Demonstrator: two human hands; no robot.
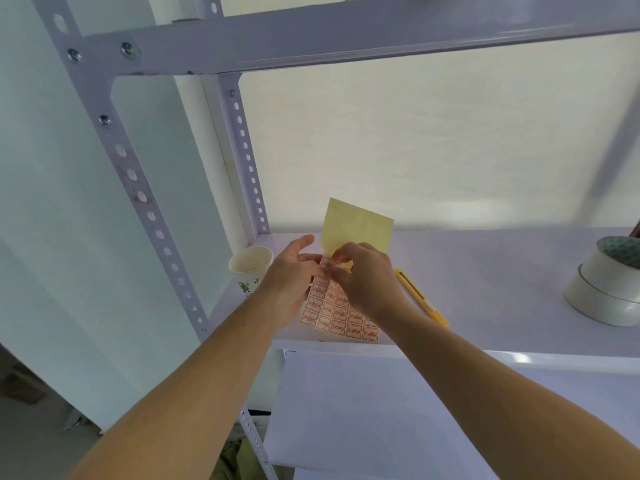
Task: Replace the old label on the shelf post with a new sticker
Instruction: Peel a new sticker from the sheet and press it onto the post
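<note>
Left hand [294, 282] pinches top edge of sticker sheet [337, 317], thumb stretched out. Right hand [367, 282] curled tight, fingertips nipping same top edge. Whether single sticker is lifted, we cannot tell. Yellow paper [356, 225] stands up just behind our fingers. Sheet's lower part lies flat on shelf board [485, 271], between paper cup [250, 268] and yellow knife [422, 299]. Tape rolls [606, 292] far right. Shelf post [138, 188] at left, faint reddish smears on it, well apart from sheet.
</note>
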